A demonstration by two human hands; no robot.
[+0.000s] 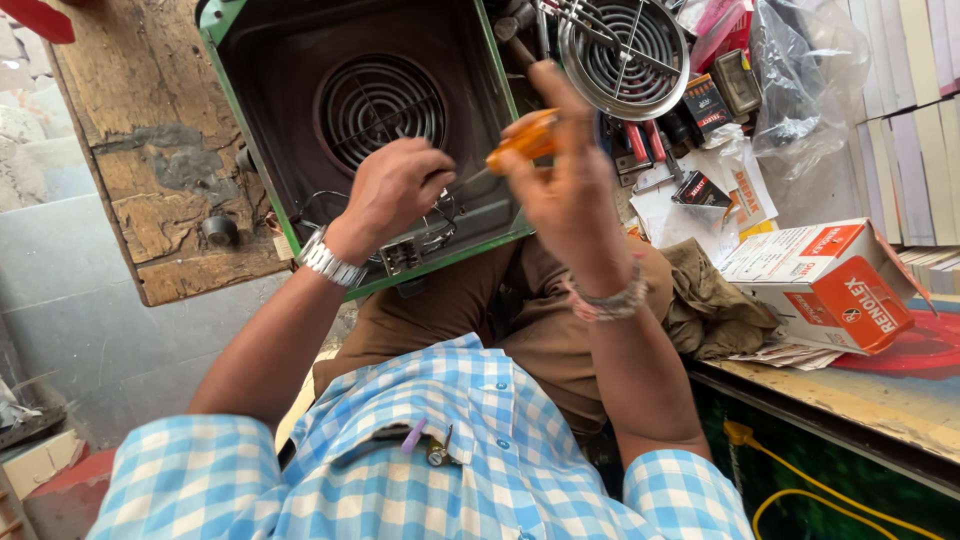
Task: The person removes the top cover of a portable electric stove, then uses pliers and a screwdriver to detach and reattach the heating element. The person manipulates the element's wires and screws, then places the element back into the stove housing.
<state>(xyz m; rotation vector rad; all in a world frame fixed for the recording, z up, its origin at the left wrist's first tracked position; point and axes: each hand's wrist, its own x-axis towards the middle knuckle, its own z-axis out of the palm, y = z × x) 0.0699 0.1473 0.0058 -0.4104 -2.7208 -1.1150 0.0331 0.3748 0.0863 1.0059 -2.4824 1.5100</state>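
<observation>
The person sits with a green-framed electric coil stove (300,60) propped on the lap, its dark underside facing up and the round heating coil (378,105) visible through the base. The lower edge of the casing rests against the brown trousers.

The right hand (565,190) is closed around the orange handle of a screwdriver (522,142); the fingers are wrapped and the thumb rides on top. The thin shaft runs down and left towards the wiring at the lower edge of the stove. The tip itself is hidden behind the left hand.

The left hand (395,185) has its fingers curled and pressed down inside the casing, on or just beside the loose black wires (440,225) near the terminal block (400,255). Whether it pinches a wire or only steadies it cannot be told.

Judgement on the step in hand: the work appears to be driving a terminal screw. It would go best with the shaft held in line with the screw, the left fingers kept clear of the tip, and the wire held seated under the screw. The stove sits only on the lap, so slipping is the main risk; firm downward pressure from the left wrist would help.

To the right, on the tabletop (850,395), lie a white and orange carton (830,285), a crumpled cloth (710,300), papers and a spare coil element (625,45). A worn wooden board (150,150) stands to the left.
</observation>
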